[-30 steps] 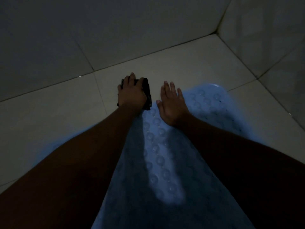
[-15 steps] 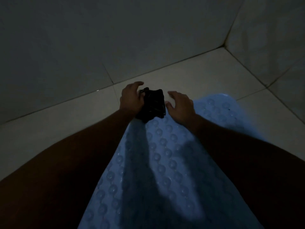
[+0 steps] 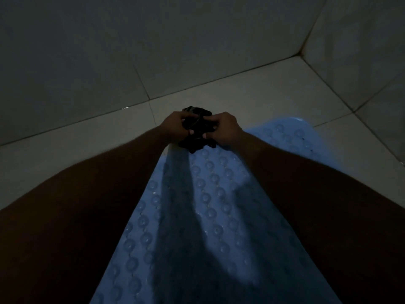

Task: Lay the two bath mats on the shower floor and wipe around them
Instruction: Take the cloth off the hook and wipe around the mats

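Note:
A pale blue bath mat [image 3: 210, 207] with round raised bumps lies flat on the tiled shower floor, running from the bottom of the view up to the far right. Only this one mat shows. A bunched black cloth [image 3: 197, 132] is held up just above the mat's far left edge. My left hand [image 3: 175, 128] grips its left side and my right hand [image 3: 223, 128] grips its right side, fingers curled into the fabric. Both forearms stretch across the mat and hide part of it.
Light floor tiles [image 3: 87, 145] lie to the left of the mat and behind it. A tiled wall [image 3: 109, 51] rises at the back and another wall [image 3: 361, 51] at the right, meeting in a corner. The light is dim.
My left hand lifted the black cloth off the floor tile and drew it back over the mat's edge. My right hand left the mat and took hold of the cloth too.

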